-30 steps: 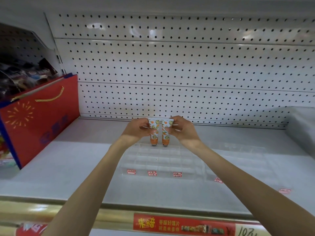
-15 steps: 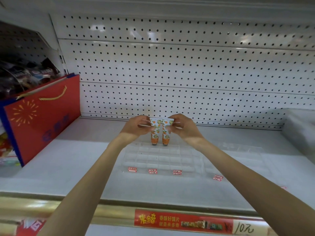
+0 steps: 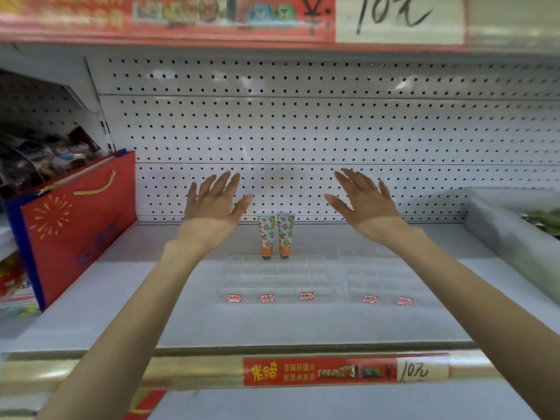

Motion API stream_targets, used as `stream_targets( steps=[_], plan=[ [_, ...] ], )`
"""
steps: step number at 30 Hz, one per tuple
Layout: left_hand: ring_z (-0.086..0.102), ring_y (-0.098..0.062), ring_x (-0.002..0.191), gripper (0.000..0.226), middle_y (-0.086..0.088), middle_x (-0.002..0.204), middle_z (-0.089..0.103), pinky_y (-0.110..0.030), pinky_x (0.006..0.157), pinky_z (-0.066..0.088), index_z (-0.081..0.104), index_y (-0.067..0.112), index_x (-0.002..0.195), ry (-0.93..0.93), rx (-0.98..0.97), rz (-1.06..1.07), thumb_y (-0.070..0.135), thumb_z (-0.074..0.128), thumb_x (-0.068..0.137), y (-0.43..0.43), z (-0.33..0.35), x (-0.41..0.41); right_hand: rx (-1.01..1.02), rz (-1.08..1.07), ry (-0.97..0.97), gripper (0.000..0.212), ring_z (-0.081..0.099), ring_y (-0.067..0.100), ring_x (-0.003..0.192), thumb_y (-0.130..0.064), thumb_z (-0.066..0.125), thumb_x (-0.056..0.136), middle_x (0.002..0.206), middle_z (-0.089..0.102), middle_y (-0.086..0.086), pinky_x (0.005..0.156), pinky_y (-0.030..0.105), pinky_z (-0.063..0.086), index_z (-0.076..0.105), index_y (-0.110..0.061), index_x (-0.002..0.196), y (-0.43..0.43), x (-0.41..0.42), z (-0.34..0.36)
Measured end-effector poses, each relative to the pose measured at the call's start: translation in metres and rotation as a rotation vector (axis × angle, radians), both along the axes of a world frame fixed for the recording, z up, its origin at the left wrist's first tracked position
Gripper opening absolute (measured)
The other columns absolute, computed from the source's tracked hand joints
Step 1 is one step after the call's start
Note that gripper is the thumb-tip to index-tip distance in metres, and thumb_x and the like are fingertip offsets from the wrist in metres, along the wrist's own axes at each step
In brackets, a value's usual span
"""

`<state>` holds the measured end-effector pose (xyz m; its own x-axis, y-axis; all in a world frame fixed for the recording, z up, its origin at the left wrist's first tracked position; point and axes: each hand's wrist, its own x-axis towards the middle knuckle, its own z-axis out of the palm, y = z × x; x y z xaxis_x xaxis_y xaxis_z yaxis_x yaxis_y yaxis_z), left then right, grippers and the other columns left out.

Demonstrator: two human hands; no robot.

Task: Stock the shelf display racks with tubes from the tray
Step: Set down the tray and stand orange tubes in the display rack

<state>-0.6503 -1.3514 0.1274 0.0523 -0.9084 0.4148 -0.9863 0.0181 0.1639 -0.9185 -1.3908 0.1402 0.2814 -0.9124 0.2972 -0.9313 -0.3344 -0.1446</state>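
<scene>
Left hand (image 3: 212,204) open, fingers straight and spread, holding nothing; right hand (image 3: 363,201) the same, mirrored; both hover palm-forward, apart from and slightly above two small plastic tubes (image 3: 275,236) printed with orange fruit on pale blue. The tubes stand upright on their orange caps, side by side and touching, in the back row of a clear plastic rack (image 3: 272,283) divided into small cells; every other cell looks unfilled. A second clear rack (image 3: 378,283) sits just beside it on the right, with small red price labels (image 3: 266,297) along both fronts. The racks rest on a pale grey shelf (image 3: 151,313) backed by white pegboard (image 3: 303,131); a red gift bag (image 3: 75,225) stands at the left and a frosted container (image 3: 509,237) at the right. I cannot tell whether that container is the supply tray.

The placing step looks finished; to end it well, draw the hands up and outward without brushing the tops, since tubes balanced on narrow caps probably topple easily. Filling the back cells first should spare reaching over standing tubes.
</scene>
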Motion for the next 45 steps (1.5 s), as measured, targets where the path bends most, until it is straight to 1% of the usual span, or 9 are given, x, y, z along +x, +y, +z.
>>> stream_targets(
  steps=[4, 10, 16, 21, 25, 28, 31, 36, 45],
  plan=[
    [0.001, -0.018, 0.145, 0.062, 0.004, 0.157, 0.008, -0.043, 0.116, -0.006, 0.012, 0.026, 0.149, -0.035, 0.021, 0.005, 0.055, 0.019, 0.095, 0.013, -0.003, -0.017, -0.016, -0.097, 0.097, 0.066, -0.003, 0.015, 0.146, -0.057, 0.017, 0.095, 0.159, -0.001, -0.006, 0.117, 0.046, -0.004, 0.005, -0.025, 0.15, 0.027, -0.031, -0.007],
    [0.001, -0.019, 0.145, 0.064, 0.004, 0.158, 0.007, -0.046, 0.116, -0.006, 0.008, 0.026, 0.149, -0.065, 0.019, -0.055, 0.056, 0.017, 0.094, 0.029, -0.008, -0.055, -0.039, -0.19, 0.23, 0.069, 0.001, 0.02, 0.146, -0.058, 0.019, 0.094, 0.158, 0.003, 0.0, 0.113, 0.056, 0.004, 0.007, -0.02, 0.15, 0.056, -0.072, -0.02],
    [0.001, -0.021, 0.145, 0.065, 0.003, 0.158, 0.007, -0.046, 0.115, -0.005, 0.008, 0.025, 0.15, -0.077, 0.008, -0.077, 0.057, 0.016, 0.093, 0.027, 0.006, -0.113, -0.103, -0.278, 0.243, 0.068, 0.003, 0.02, 0.146, -0.058, 0.02, 0.094, 0.158, 0.005, 0.0, 0.114, 0.054, 0.004, 0.007, -0.021, 0.15, 0.074, -0.136, -0.019],
    [0.007, -0.024, 0.144, 0.065, 0.002, 0.157, 0.013, -0.049, 0.115, -0.001, 0.015, 0.024, 0.149, -0.12, -0.038, -0.123, 0.057, 0.019, 0.094, 0.028, 0.006, -0.187, -0.103, -0.291, 0.237, 0.067, 0.002, 0.02, 0.146, -0.058, 0.022, 0.095, 0.158, 0.002, -0.001, 0.114, 0.053, 0.004, 0.007, -0.023, 0.15, 0.077, -0.201, -0.017],
    [0.011, -0.025, 0.143, 0.083, 0.002, 0.156, 0.015, -0.05, 0.114, 0.001, 0.016, 0.024, 0.149, -0.138, -0.014, -0.11, 0.069, -0.002, 0.081, 0.031, -0.003, -0.249, -0.099, -0.284, 0.229, 0.068, 0.006, 0.021, 0.145, -0.061, 0.02, 0.093, 0.158, 0.005, -0.001, 0.115, 0.051, 0.006, 0.01, -0.023, 0.149, 0.081, -0.251, -0.02],
    [0.007, -0.024, 0.144, 0.066, 0.002, 0.157, 0.011, -0.049, 0.115, -0.001, 0.012, 0.025, 0.149, -0.117, 0.029, -0.124, 0.061, 0.013, 0.093, 0.037, -0.01, -0.292, -0.08, -0.276, 0.209, 0.07, 0.007, 0.022, 0.145, -0.06, 0.02, 0.093, 0.158, 0.007, 0.0, 0.115, 0.051, 0.007, 0.01, -0.021, 0.149, 0.083, -0.291, -0.017],
    [0.01, -0.026, 0.143, 0.07, 0.001, 0.157, 0.013, -0.049, 0.114, 0.003, 0.015, 0.024, 0.149, -0.093, 0.012, -0.115, 0.063, 0.011, 0.091, 0.043, -0.015, -0.323, -0.055, -0.274, 0.203, 0.068, 0.006, 0.022, 0.146, -0.06, 0.021, 0.094, 0.159, 0.004, 0.001, 0.116, 0.051, 0.008, 0.011, -0.023, 0.15, 0.084, -0.327, -0.014],
    [0.012, -0.027, 0.143, 0.065, 0.0, 0.157, 0.015, -0.05, 0.114, 0.005, 0.018, 0.023, 0.148, -0.085, 0.029, -0.119, 0.059, 0.019, 0.094, 0.042, -0.012, -0.366, -0.039, -0.285, 0.167, 0.064, 0.009, 0.022, 0.145, -0.059, 0.025, 0.094, 0.158, 0.009, 0.0, 0.114, 0.05, 0.009, 0.023, -0.022, 0.146, 0.085, -0.371, -0.013],
    [0.009, -0.025, 0.144, 0.063, 0.002, 0.157, 0.011, -0.047, 0.115, 0.003, 0.017, 0.024, 0.148, -0.121, 0.077, -0.174, 0.057, 0.021, 0.094, -0.003, -0.002, -0.412, 0.011, -0.383, 0.107, 0.065, 0.01, 0.024, 0.144, -0.059, 0.025, 0.094, 0.158, 0.008, 0.001, 0.114, 0.052, 0.011, 0.018, -0.023, 0.147, 0.059, -0.425, -0.013]
  ],
)
